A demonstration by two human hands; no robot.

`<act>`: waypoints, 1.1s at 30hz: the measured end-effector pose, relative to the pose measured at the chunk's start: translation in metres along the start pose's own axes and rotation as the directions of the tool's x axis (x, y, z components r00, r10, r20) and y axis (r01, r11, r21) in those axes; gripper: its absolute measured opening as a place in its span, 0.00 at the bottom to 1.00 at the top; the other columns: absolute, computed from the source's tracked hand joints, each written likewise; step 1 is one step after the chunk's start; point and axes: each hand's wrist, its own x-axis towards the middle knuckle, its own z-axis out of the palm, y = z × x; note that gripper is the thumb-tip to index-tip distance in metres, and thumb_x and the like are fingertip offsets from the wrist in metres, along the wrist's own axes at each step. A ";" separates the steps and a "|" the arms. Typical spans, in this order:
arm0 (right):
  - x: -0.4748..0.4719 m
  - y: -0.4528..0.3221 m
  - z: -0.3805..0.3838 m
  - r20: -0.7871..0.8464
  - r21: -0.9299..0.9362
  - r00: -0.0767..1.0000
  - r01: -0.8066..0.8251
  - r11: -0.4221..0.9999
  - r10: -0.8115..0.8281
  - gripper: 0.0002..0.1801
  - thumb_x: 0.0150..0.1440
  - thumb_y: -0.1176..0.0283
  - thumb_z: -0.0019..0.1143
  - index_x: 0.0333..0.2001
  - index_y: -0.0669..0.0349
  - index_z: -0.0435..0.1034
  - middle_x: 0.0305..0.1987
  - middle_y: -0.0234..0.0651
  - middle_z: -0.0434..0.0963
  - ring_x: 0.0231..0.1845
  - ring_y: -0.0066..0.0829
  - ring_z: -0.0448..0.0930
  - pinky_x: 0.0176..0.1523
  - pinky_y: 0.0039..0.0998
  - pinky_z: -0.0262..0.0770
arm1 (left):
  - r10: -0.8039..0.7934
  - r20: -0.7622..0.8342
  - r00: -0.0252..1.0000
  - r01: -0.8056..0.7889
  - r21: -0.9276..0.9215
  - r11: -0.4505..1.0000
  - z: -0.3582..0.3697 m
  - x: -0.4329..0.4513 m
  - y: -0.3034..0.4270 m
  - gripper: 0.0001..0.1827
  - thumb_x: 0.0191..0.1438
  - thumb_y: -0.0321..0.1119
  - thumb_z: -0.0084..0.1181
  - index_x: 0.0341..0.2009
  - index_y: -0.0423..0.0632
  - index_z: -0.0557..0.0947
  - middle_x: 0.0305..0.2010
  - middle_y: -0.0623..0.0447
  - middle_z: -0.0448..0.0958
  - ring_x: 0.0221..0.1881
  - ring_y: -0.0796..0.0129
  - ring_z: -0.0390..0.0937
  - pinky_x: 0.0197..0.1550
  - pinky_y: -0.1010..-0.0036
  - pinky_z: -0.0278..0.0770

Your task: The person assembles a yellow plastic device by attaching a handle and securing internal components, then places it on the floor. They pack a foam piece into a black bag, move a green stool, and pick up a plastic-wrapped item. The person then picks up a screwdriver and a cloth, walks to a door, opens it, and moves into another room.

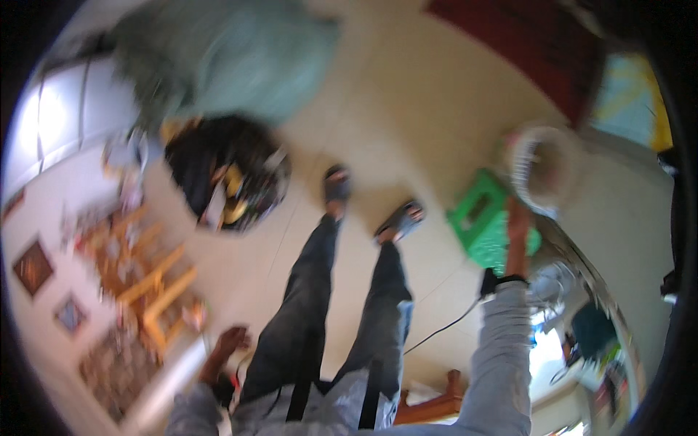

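Note:
My right hand point(518, 218) reaches out at the right, over a green plastic stool point(480, 218) and beside the rim of a round whitish basket or bin point(526, 174). Blur hides whether its fingers touch either one. My left hand point(233, 340) hangs low at the left, beside my thigh, with its fingers loosely bent and nothing seen in it. A black band with a thin cable sits at my right wrist. Both my sandalled feet stand on the pale tiled floor point(360, 272).
A black round container point(185, 180) full of mixed items stands ahead at the left, below a large grey-green cloth or sack point(262, 60). Wooden furniture point(158, 294) is at the far left. A dark red mat or cloth point(523, 43) lies at the upper right. A cable hangs near my right leg.

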 end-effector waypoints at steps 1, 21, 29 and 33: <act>0.026 -0.006 -0.004 0.010 0.212 0.995 -0.100 0.972 0.100 0.26 0.65 0.63 0.39 0.57 0.75 0.59 0.59 0.52 0.67 0.59 0.44 0.69 0.64 0.39 0.65 | 0.080 0.042 0.996 -0.077 -0.070 0.995 0.005 -0.009 -0.012 0.22 0.63 0.45 0.47 0.54 0.42 0.73 0.41 0.47 0.78 0.37 0.65 0.78 0.40 0.70 0.79; -0.025 -0.064 0.179 -0.097 -0.620 0.968 0.124 0.774 -0.233 0.16 0.57 0.62 0.59 0.36 0.67 0.71 0.33 0.36 0.74 0.33 0.26 0.74 0.34 0.21 0.72 | -0.067 0.207 0.976 0.193 -0.679 0.708 0.146 0.015 -0.295 0.20 0.62 0.42 0.49 0.54 0.43 0.72 0.41 0.46 0.79 0.34 0.66 0.79 0.37 0.71 0.80; -0.347 0.092 0.309 0.477 -0.829 0.879 0.450 0.331 0.002 0.12 0.57 0.63 0.59 0.25 0.54 0.68 0.24 0.20 0.63 0.26 0.15 0.62 0.30 0.21 0.62 | 0.363 -0.029 0.931 -0.249 -0.780 0.575 0.140 0.118 -0.355 0.21 0.62 0.40 0.51 0.54 0.39 0.73 0.41 0.48 0.78 0.36 0.69 0.78 0.39 0.74 0.77; -0.502 0.209 0.349 0.610 -0.788 0.739 0.524 0.325 0.287 0.13 0.58 0.67 0.57 0.23 0.54 0.64 0.22 0.20 0.61 0.25 0.14 0.63 0.31 0.21 0.64 | 0.476 -0.167 0.864 -0.355 -0.871 0.339 0.103 0.133 -0.340 0.28 0.58 0.47 0.56 0.55 0.38 0.71 0.43 0.46 0.77 0.39 0.67 0.78 0.39 0.73 0.78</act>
